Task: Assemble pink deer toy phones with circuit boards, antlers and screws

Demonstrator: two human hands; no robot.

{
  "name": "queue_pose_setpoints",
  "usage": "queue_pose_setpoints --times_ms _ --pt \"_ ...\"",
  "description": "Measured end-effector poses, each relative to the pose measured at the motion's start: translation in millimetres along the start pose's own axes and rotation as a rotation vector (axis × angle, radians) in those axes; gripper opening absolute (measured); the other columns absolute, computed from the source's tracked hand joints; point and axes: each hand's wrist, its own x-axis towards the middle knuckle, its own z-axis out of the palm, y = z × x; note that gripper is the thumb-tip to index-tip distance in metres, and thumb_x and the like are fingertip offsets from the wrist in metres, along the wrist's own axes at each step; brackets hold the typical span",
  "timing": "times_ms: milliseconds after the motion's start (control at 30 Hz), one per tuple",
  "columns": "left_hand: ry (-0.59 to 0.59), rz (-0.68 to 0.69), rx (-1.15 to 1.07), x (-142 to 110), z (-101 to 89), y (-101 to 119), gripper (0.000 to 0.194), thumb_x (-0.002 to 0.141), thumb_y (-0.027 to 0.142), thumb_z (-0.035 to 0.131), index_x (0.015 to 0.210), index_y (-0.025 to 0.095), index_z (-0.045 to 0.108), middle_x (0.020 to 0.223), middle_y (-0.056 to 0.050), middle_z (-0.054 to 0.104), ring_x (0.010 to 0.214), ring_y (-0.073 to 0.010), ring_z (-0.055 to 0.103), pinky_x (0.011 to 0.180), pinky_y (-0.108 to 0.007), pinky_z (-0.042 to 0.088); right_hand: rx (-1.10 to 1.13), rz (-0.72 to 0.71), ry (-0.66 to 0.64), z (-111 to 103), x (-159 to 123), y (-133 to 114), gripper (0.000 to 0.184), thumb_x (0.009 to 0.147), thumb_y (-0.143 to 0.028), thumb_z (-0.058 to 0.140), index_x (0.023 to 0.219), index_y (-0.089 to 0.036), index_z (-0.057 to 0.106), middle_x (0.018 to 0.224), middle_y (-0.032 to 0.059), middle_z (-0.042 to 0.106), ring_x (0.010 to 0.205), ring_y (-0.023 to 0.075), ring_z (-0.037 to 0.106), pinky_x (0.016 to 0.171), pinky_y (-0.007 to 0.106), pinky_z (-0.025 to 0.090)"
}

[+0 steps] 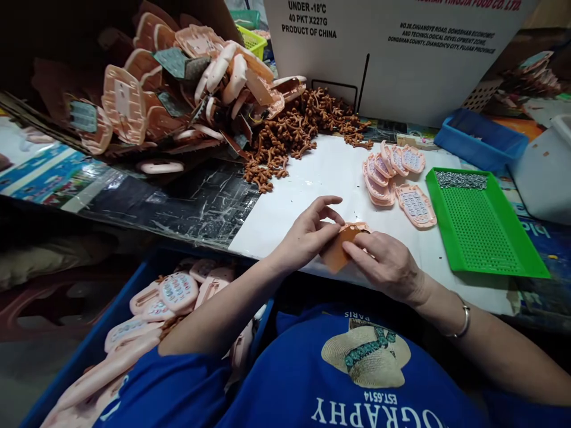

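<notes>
A thin brown board (338,254), probably a circuit board, is tilted between my two hands near the table's front edge. My left hand (308,232) has its thumb at the board's upper left side, with the index finger raised and curved. My right hand (388,261) pinches the board's right side between thumb and fingers. Just behind the board shows the edge of a pink plastic shell (360,226), mostly hidden by the board and fingers. Beyond my right hand, a pink keypad shell (416,205) lies flat beside a stack of similar shells (378,178).
A green tray (486,238) with small metal screws stands at the right, a blue bin (482,139) behind it. Brown stretchy-looking pieces (285,142) are heaped beside a carton of pink shells (122,104). A blue crate (147,270) of pink assemblies sits below left.
</notes>
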Motion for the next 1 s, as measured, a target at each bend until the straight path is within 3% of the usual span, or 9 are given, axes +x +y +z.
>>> queue_pose_setpoints --times_ms 100,167,267,333,400,533,633,800,1000 --pt "0.03 0.008 -0.052 3.5 8.9 -5.7 0.043 0.094 0.045 0.051 0.127 0.019 0.047 0.1 -0.004 0.058 0.069 -0.0092 0.059 0.058 -0.021 0.047 0.131 0.166 0.151 -0.4 -3.5 5.3 0.023 0.095 -0.016 0.051 0.112 -0.021 0.066 0.099 0.01 0.07 0.087 0.0216 0.066 0.075 0.037 0.056" --pt "0.071 0.062 0.011 4.7 16.2 -13.4 0.045 0.096 0.048 0.047 0.129 0.018 0.044 0.101 -0.004 0.056 0.065 -0.0099 0.059 0.057 -0.024 0.049 0.285 0.449 0.253 -3.3 -5.5 10.1 0.013 0.095 -0.022 0.056 0.103 -0.022 0.065 0.09 0.0066 0.069 0.081 0.0197 0.065 0.071 0.035 0.055" --pt "0.138 0.269 0.361 5.0 28.2 -26.8 0.049 0.089 0.044 0.063 0.125 0.016 0.047 0.098 -0.005 0.058 0.072 -0.0128 0.058 0.066 -0.028 0.05 0.522 0.841 0.343 -4.6 -10.4 17.8 0.013 0.093 -0.035 0.062 0.089 -0.022 0.062 0.068 -0.0009 0.062 0.061 0.0153 0.059 0.059 0.032 0.051" --pt "0.171 0.414 0.616 5.5 35.4 -33.8 0.049 0.084 0.044 0.07 0.119 0.015 0.052 0.099 -0.007 0.059 0.084 -0.0172 0.06 0.075 -0.03 0.05 0.656 0.942 0.371 -2.5 -15.8 22.8 0.02 0.091 -0.04 0.064 0.084 -0.022 0.059 0.062 -0.003 0.059 0.056 0.014 0.056 0.056 0.03 0.05" --pt "0.173 0.482 0.789 6.9 40.7 -38.1 0.043 0.087 0.047 0.067 0.115 0.015 0.056 0.099 -0.008 0.061 0.088 -0.0189 0.06 0.076 -0.03 0.049 0.741 0.986 0.388 0.7 -21.7 26.9 0.023 0.089 -0.043 0.066 0.083 -0.023 0.057 0.064 -0.0031 0.06 0.057 0.0137 0.058 0.057 0.03 0.052" --pt "0.122 0.456 0.971 9.9 45.3 -41.2 0.028 0.097 0.042 0.053 0.107 0.019 0.066 0.09 -0.005 0.065 0.074 -0.0147 0.06 0.065 -0.026 0.044 0.824 1.045 0.409 4.5 -30.3 32.1 0.026 0.087 -0.046 0.067 0.086 -0.023 0.056 0.067 -0.0033 0.062 0.059 0.0134 0.061 0.056 0.028 0.054" --pt "0.111 0.508 1.082 9.9 46.4 -42.5 0.032 0.101 0.039 0.046 0.099 0.019 0.071 0.085 -0.007 0.066 0.076 -0.0165 0.061 0.064 -0.028 0.041 0.854 1.053 0.414 4.5 -32.4 34.8 0.025 0.087 -0.045 0.066 0.086 -0.023 0.055 0.068 -0.0034 0.062 0.059 0.0127 0.061 0.056 0.027 0.054" --pt "0.044 0.673 1.262 8.2 46.6 -45.2 0.033 0.102 0.036 0.045 0.094 0.017 0.071 0.083 -0.008 0.065 0.075 -0.0181 0.055 0.066 -0.032 0.039 0.886 1.047 0.402 1.7 -33.0 37.5 0.024 0.085 -0.043 0.069 0.085 -0.022 0.057 0.064 -0.0044 0.061 0.056 0.0114 0.06 0.055 0.026 0.052" --pt "-0.01 0.733 1.381 10.0 42.8 -41.0 0.026 0.099 0.021 0.047 0.083 0.016 0.067 0.082 -0.008 0.062 0.078 -0.0191 0.054 0.068 -0.033 0.04 0.836 1.058 0.321 -2.7 -39.1 36.1 0.025 0.081 -0.043 0.072 0.087 -0.021 0.063 0.065 -0.0024 0.065 0.059 0.0128 0.061 0.058 0.027 0.054"
